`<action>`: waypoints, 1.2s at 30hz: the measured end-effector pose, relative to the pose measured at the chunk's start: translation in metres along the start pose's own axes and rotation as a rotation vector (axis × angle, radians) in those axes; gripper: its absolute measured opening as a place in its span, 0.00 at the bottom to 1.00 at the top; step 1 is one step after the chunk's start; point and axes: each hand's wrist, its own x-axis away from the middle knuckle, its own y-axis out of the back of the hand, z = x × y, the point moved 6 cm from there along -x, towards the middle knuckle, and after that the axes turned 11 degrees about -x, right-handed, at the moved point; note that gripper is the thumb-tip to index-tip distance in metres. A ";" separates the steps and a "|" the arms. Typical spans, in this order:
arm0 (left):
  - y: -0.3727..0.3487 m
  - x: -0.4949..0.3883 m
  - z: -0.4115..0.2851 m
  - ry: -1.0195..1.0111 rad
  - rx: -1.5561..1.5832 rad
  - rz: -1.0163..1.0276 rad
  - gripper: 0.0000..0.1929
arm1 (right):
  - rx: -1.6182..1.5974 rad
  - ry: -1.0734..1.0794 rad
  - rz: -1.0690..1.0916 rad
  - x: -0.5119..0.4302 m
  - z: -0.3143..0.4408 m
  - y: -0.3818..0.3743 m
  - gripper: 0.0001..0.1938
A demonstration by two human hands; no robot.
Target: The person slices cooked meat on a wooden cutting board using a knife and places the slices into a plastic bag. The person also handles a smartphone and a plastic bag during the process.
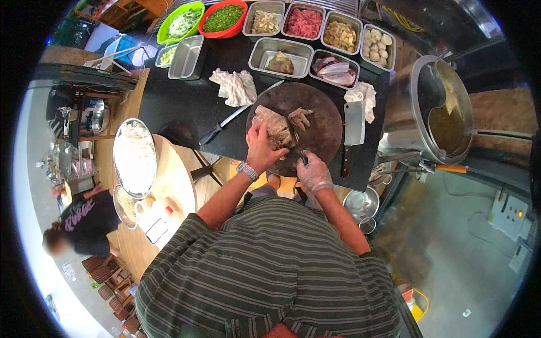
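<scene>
On the round dark chopping board (322, 139) lies a block of cooked meat (270, 122). My left hand (263, 145), with a metal watch at its wrist, presses on the near left side of the block. Several cut slices (300, 118) rest just to the right of it. My right hand (314, 172), in a clear plastic glove, grips a knife's black handle (304, 159) at the board's near edge. The knife's blade is hard to make out beside the meat.
Right of the board lies a cleaver (354, 126); left of it, a sharpening steel (236, 116) and a white cloth (234, 86). Behind stand metal trays, one with raw pink meat (304, 23). A large stockpot (401, 122) is at right. A person (91, 222) is at far left.
</scene>
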 end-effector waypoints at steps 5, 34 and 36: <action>-0.008 0.005 0.035 0.002 0.344 0.006 0.46 | 0.017 -0.007 0.007 0.004 0.005 0.004 0.23; -0.051 -0.001 0.108 0.208 0.378 0.142 0.21 | 0.072 0.007 -0.038 0.014 -0.011 0.001 0.21; -0.057 -0.002 0.107 0.285 0.531 0.223 0.18 | 0.066 -0.001 -0.028 0.015 -0.009 0.002 0.22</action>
